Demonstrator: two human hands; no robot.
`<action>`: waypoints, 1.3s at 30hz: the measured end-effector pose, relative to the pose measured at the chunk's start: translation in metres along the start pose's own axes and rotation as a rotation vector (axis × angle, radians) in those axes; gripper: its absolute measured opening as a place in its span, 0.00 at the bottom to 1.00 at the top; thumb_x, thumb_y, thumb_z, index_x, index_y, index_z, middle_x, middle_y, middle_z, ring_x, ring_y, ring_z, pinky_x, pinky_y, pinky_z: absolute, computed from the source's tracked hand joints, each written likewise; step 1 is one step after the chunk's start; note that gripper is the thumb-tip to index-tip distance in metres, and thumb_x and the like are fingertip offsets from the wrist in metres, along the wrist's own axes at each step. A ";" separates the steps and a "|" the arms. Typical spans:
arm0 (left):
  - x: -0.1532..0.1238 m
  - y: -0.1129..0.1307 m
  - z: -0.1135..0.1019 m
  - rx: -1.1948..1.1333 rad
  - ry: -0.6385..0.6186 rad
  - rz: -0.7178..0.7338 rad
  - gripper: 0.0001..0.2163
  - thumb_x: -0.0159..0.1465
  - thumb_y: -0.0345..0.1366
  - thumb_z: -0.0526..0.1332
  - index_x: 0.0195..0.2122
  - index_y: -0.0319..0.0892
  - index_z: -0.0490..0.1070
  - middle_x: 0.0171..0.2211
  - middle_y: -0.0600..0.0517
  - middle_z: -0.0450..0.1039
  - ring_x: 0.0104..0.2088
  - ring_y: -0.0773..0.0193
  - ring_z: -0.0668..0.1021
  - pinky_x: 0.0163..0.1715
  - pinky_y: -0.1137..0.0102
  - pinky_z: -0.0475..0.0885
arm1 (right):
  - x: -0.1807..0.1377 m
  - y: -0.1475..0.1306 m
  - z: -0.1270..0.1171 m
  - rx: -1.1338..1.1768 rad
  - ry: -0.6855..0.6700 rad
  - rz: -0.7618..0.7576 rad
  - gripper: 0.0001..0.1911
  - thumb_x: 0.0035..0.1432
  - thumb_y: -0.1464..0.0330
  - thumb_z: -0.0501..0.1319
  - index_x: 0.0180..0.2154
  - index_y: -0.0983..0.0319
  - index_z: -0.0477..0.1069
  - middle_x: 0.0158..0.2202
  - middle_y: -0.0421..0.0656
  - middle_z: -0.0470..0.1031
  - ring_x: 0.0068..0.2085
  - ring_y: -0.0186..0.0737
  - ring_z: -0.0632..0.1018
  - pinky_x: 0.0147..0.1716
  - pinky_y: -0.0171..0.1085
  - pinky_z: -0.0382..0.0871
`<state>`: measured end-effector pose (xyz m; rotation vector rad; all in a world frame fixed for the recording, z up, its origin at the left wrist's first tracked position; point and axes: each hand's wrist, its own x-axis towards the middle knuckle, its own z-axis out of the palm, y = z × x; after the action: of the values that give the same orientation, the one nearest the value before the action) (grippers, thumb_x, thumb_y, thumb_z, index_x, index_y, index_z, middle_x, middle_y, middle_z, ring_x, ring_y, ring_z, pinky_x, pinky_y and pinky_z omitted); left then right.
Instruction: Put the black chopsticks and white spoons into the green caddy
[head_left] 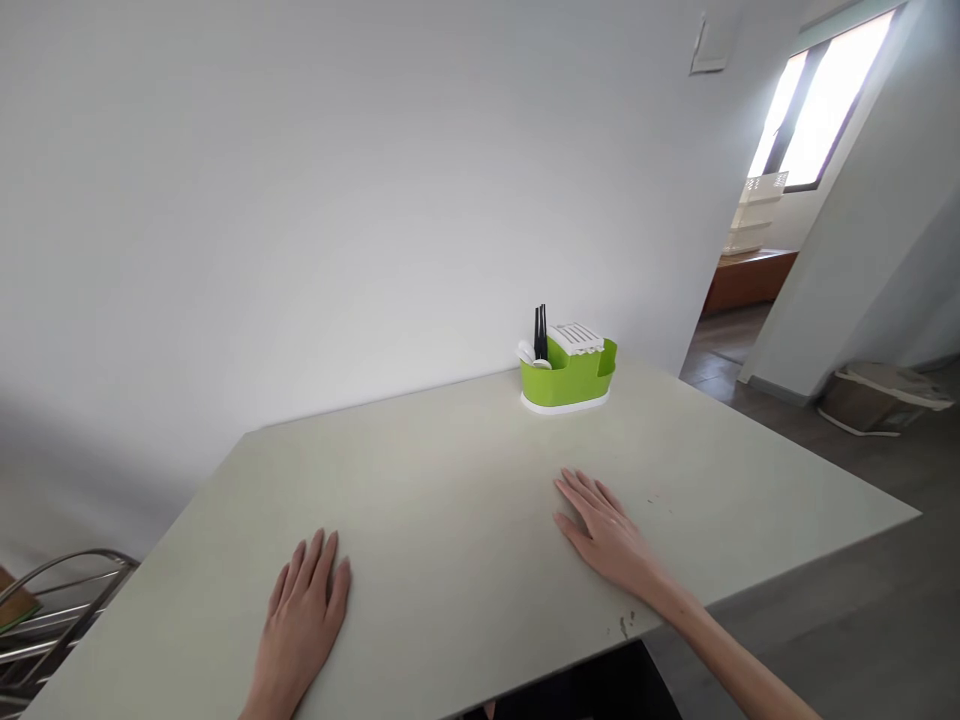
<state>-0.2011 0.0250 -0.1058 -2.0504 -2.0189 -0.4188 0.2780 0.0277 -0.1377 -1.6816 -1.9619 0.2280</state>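
My left hand (301, 612) lies palm down on the pale table (435, 500), fingers stretched out and nothing held. Farther right, my right hand (604, 530) also rests flat on the tabletop with its fingers spread. Beyond it, against the wall, stands a green caddy (566, 381) on a white base. Black chopsticks (541, 335) stick up from its left part, beside white spoons (528, 352). A white slotted top (576, 338) covers its middle. Neither hand touches the caddy.
A white wall (360, 220) runs along the table's back edge. At the left is a metal rack or chair frame (67, 620). Dark marks (626, 625) show near the front edge. On the right, a lidded bin (885, 395) stands on the floor beyond a doorway with a window (832, 100).
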 end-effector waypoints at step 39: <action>-0.002 0.006 -0.005 0.036 0.064 0.021 0.31 0.72 0.49 0.44 0.68 0.40 0.70 0.70 0.46 0.66 0.72 0.47 0.65 0.71 0.51 0.59 | 0.152 0.072 -0.059 -0.194 -0.022 0.021 0.43 0.58 0.66 0.61 0.72 0.68 0.51 0.72 0.62 0.59 0.67 0.62 0.69 0.62 0.51 0.68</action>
<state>-0.1953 0.0207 -0.1016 -2.0098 -1.9521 -0.4353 0.3585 0.1750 -0.0775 -1.8285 -2.0393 0.0650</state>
